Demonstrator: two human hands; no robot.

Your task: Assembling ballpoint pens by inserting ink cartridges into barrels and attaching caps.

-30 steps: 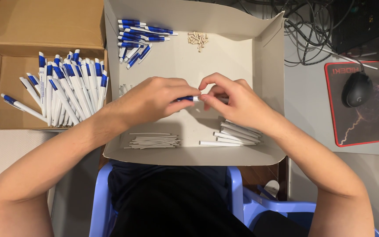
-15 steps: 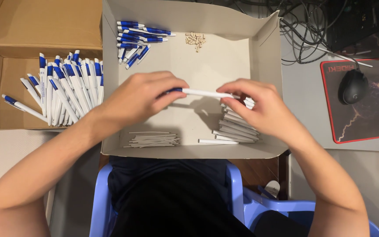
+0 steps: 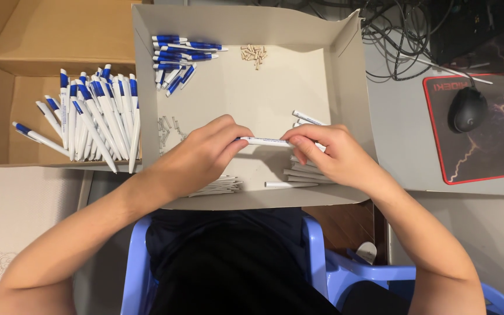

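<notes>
The left hand (image 3: 205,153) and right hand (image 3: 328,153) each have their grip clamped on one end of a white pen barrel (image 3: 266,141), held level between them above the shallow grey tray (image 3: 345,76). Just under the right grip lies a stack of white barrels (image 3: 298,175). Beyond both grips sit blue pen parts (image 3: 179,55) and small springs (image 3: 254,53). Left of the left grip, a cardboard box (image 3: 7,116) holds finished blue-and-white pens (image 3: 97,114).

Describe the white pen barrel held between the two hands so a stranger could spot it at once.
Start at the shallow grey tray in the middle of the desk. Near its centre, the left hand and right hand grip opposite ends of one white pen barrel, lying level. Unlike the loose white barrels heaped under the right hand, it is lifted off the tray floor.
</notes>
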